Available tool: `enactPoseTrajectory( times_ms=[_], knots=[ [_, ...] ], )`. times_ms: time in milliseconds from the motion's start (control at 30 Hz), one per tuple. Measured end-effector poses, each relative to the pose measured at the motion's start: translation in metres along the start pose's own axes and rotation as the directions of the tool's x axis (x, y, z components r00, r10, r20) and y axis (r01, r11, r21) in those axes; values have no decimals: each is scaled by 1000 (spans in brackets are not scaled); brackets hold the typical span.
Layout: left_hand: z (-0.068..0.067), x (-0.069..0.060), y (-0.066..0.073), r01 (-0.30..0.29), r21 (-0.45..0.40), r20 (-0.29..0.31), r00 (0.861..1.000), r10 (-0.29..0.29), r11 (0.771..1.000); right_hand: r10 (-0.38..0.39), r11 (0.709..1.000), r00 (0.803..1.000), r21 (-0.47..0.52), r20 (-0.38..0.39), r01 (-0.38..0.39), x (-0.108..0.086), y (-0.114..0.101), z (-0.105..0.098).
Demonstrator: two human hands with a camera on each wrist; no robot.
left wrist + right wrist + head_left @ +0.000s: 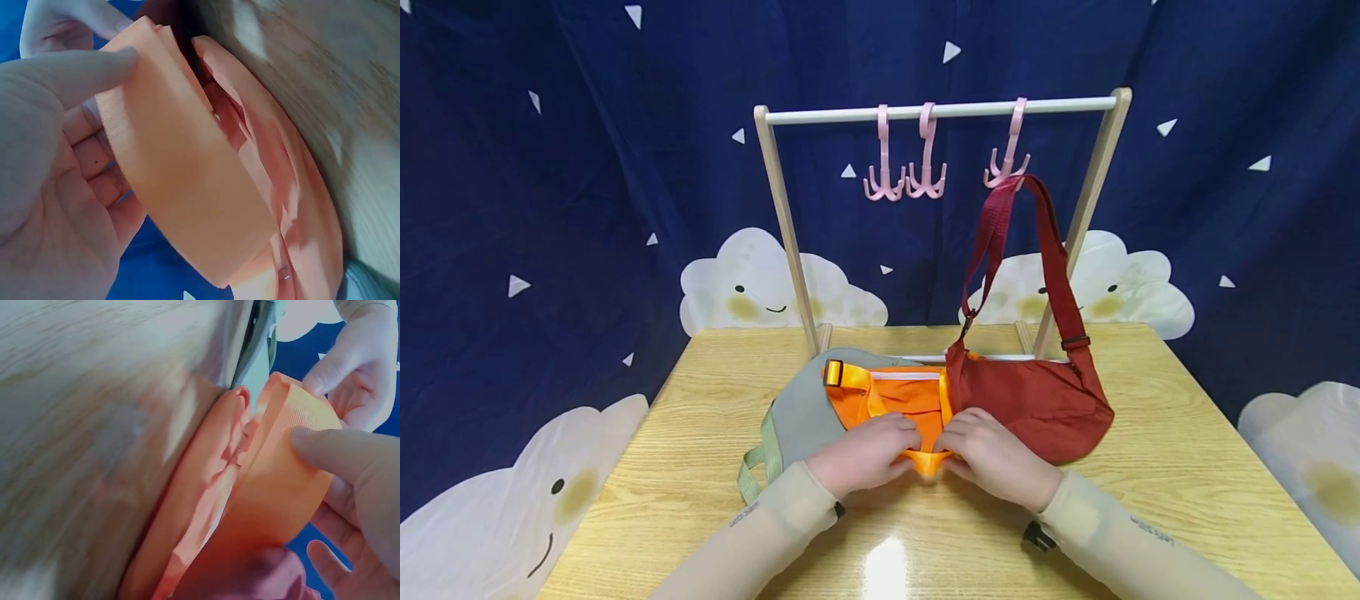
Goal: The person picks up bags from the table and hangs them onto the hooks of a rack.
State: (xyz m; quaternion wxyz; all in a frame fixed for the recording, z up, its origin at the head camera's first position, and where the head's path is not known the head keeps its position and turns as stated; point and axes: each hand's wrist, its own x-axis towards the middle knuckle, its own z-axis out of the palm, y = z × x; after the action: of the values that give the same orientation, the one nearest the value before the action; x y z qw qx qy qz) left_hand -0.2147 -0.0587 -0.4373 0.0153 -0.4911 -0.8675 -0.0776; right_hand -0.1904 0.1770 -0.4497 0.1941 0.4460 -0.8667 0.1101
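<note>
An orange bag point(917, 404) with a pale zipper and a black buckle lies in the middle of the table, on a grey bag point(805, 408) and beside a dark red bag point(1037, 404). Its wide orange strap point(927, 463) runs across the near side. My left hand point(868, 450) pinches this strap between thumb and fingers, as the left wrist view shows on the orange webbing point(181, 169). Close by on the right, my right hand point(996, 458) pinches the same strap, its thumb flat on the webbing point(275, 494) in the right wrist view.
Behind the bags stands a wooden rack with a white rail point(842, 116). Two pink hooks point(883, 158) hang near its middle. The red bag's strap point(1052, 258) loops up to another pink hook point(1009, 154) at the right. A green strap point(760, 462) sticks out at the left.
</note>
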Motion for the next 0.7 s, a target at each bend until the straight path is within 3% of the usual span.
enactPoseTrajectory(
  times_ms=[233, 500, 700],
  knots=[
    [-5, -5, 1, 6, 9, -20, 1000, -6, 1000, -21, 999, 998, 41, -64, 24, 5, 2, -8],
    [-18, -10, 0, -11, -69, -83, 997, 5, 998, 23, 994, 1000, 104, -13, -21, 13, 4, -23],
    [-24, -11, -1, -3, -117, -75, 997, -6, 993, 43, 993, 999, 114, 14, -45, 17, 7, -33]
  ],
)
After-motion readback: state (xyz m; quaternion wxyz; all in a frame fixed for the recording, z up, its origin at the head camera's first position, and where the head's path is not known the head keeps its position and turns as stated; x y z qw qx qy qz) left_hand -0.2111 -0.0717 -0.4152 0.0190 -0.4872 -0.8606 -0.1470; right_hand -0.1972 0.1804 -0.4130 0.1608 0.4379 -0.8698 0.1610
